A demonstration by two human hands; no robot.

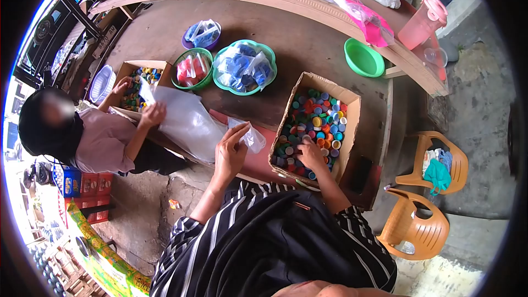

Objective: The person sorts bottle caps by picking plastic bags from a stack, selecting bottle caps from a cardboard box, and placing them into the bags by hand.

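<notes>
My left hand (231,155) is raised at the middle, its fingers closed on a small clear plastic bag (254,138) that hangs to its right. My right hand (312,154) reaches into an open cardboard box (352,114), its fingertips closed around a pale bottle cap (306,139). Many loose bottle caps (317,122) in red, blue, green, orange and white fill the bottom of this box. The fingertips of my right hand are partly hidden among the caps.
At left, another person (104,137) handles a large clear plastic sheet (190,121) beside a second box (159,66) of caps. Behind stand a turquoise basin (270,83) of bagged blue caps, a green basin (208,77) with red ones, and an upright green basin (363,58). Orange chairs (415,225) stand right.
</notes>
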